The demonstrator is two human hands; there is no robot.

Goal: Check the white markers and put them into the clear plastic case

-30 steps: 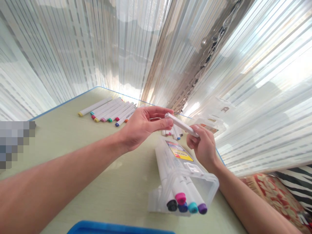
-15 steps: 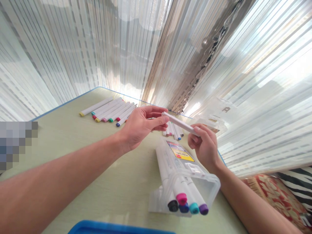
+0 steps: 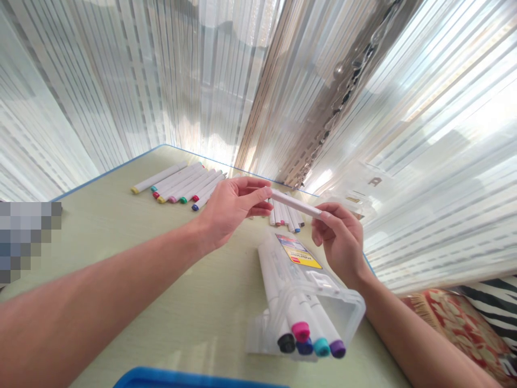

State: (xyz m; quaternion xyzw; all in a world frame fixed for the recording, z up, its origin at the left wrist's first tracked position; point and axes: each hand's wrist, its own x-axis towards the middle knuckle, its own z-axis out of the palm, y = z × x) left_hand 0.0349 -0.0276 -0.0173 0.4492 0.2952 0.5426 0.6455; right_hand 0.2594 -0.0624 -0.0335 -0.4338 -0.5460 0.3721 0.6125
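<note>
A white marker (image 3: pixel 296 203) is held in the air between both hands. My left hand (image 3: pixel 234 207) pinches its left end, and the fingers cover that tip. Around its right end, my right hand (image 3: pixel 341 237) is closed, hiding the tip there. Below the hands lies a clear plastic marker case (image 3: pixel 278 264) with a yellow label, its open end towards me. Out of that end stick several white markers with black, pink (image 3: pixel 301 331), blue, teal and purple ends.
Several markers (image 3: pixel 177 183) lie in a row at the far left of the table (image 3: pixel 161 302). Another group of markers (image 3: pixel 285 215) lies behind the held one. A blue tray edge (image 3: pixel 197 379) shows at the front. Sheer curtains (image 3: pixel 202 81) hang along the table's far sides.
The held marker and my left fingertips have shifted slightly to the left. My right hand still grips the other end. The case and the laid-out markers have stayed put.
</note>
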